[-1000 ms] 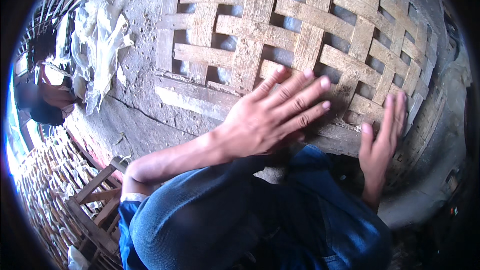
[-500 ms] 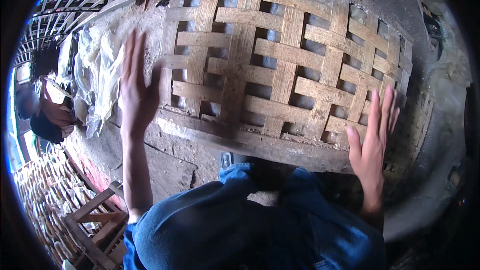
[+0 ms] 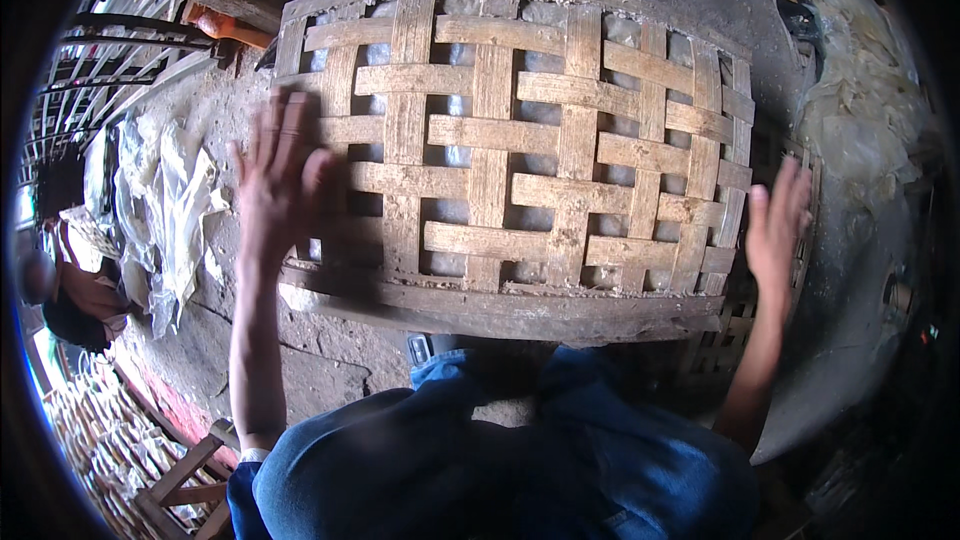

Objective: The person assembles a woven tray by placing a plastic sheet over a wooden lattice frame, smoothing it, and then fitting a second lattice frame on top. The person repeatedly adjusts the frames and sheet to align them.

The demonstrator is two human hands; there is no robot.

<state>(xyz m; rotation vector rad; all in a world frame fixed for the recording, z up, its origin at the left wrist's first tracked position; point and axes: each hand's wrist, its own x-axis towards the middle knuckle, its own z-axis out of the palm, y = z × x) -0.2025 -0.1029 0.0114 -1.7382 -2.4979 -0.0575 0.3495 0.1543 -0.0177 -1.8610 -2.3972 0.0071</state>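
A woven bamboo rack [image 3: 489,100], its wide slats set in a wooden frame, lies in front of me above my knees. Whitish material shows through its gaps. My left hand [image 3: 268,175] is at the rack's left edge, fingers stretched and somewhat blurred; whether it touches cannot be told. Just outside the right edge, my right hand [image 3: 775,225] has its fingers straight up and thumb apart, holding nothing. Part of another lattice rack [image 3: 735,325] shows lower down beside the right forearm.
Crumpled clear plastic sheets [image 3: 170,210] hang at left, with more plastic [image 3: 860,130] at far right. Another person [image 3: 85,295] is at the left rim. A wooden stand [image 3: 180,480] and rows of pale pieces [image 3: 85,440] occupy the lower left.
The rack now sits straighter and further left in view. My left hand has come over its left edge, while my right hand has passed from the rack's lower right corner to outside its right side.
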